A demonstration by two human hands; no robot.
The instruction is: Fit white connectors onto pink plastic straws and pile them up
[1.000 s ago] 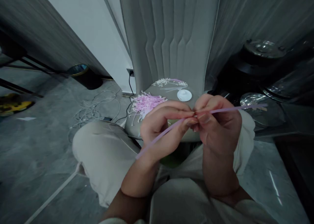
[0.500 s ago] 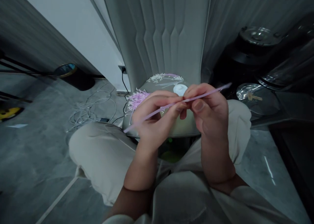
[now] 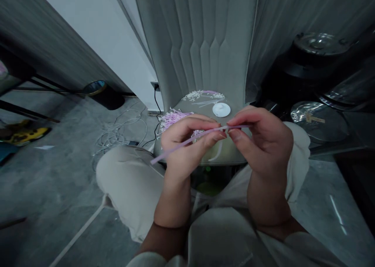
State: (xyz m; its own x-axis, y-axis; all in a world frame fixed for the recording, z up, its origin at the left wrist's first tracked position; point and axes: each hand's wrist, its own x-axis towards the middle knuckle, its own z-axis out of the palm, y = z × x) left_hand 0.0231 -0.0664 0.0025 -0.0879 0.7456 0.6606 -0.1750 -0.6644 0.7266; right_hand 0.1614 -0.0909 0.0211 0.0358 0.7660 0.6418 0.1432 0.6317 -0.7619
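Note:
My left hand [image 3: 187,140] is closed, thumb and fingertips pinching a thin lilac stick [image 3: 172,149] that slants down to the left past the wrist. At the stick's inner end is a small white piece [image 3: 224,129], between my fingertips. My right hand [image 3: 259,138] pinches a lilac length [image 3: 243,126] on the other side of that white piece; its outer part is hidden by the fingers. Below the hands, a pale curved strip [image 3: 216,152] shows over the chair seat. Lilac sticks with white ends [image 3: 172,118] lie heaped beyond my left hand.
On the grey chair [image 3: 211,72] lie a pile of small white connectors [image 3: 195,95], a few pale sticks [image 3: 208,102] and a white round dish [image 3: 221,109]. A coiled cable [image 3: 120,130] and a dark bin [image 3: 105,95] are on the floor at left. Dark glossy equipment [image 3: 316,56] stands right.
The right hand has moved slightly right and its grip has shifted; the lilac length that stuck out past it is now mostly hidden. The white piece now shows between the hands. The view has shifted.

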